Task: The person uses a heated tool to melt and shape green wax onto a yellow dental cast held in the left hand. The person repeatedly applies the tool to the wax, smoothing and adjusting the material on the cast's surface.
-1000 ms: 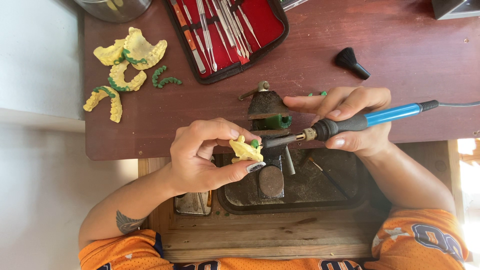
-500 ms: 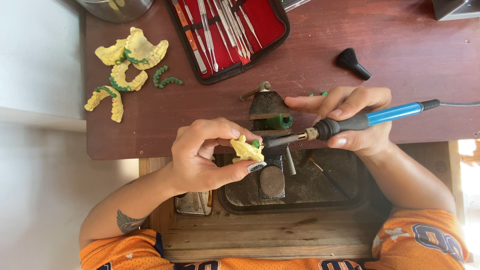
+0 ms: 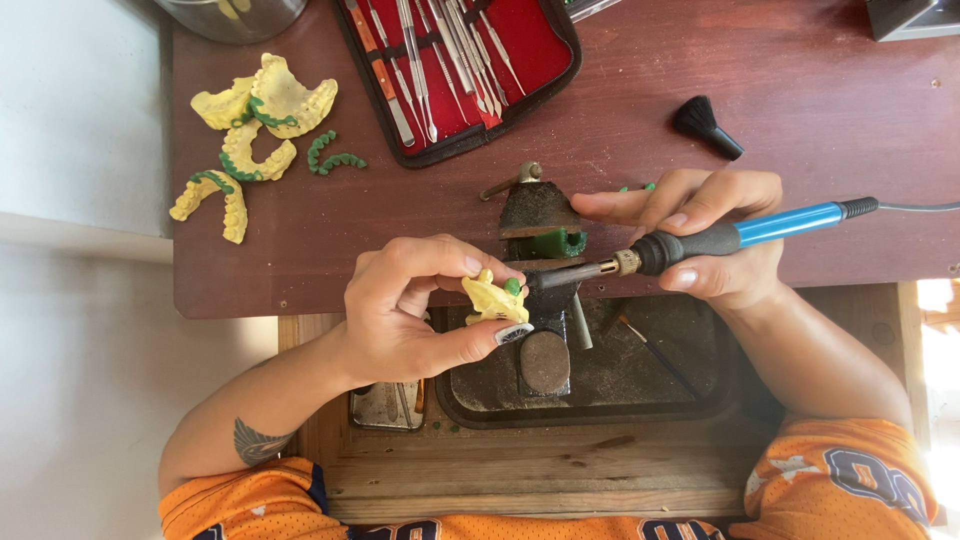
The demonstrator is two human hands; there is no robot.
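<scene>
We look down on a dark red-brown table (image 3: 800,90), and we place everything else from it. Below its near edge sits a wooden drawer (image 3: 540,470) holding a dark, grimy tray (image 3: 660,385). At the table's far edge, near the middle, lies an open instrument case (image 3: 470,70) with a red lining and a row of slim steel tools. A steel bowl (image 3: 235,15) shows at the table's far left corner, cut off by the frame. On the left part of the table we see a cluster of yellow dental casts (image 3: 255,130), some edged with green wax, and two loose green wax arches just beside them. A small dark vise (image 3: 540,215) stands at the table's near edge, with a bit of green in its grip. A small black brush (image 3: 705,125) lies on the right part of the table, well apart from the casts.

Our left hand (image 3: 410,310) is over the near edge of the table, thumb and fingers closed around a small yellow cast (image 3: 495,298) with a dab of green wax on top; the cast hangs above the tray. Our right hand (image 3: 715,235) is closed in a pen grip around a heated wax tool (image 3: 720,235) with a black grip and blue handle. Its metal tip points left and meets the cast at the green dab.
</scene>
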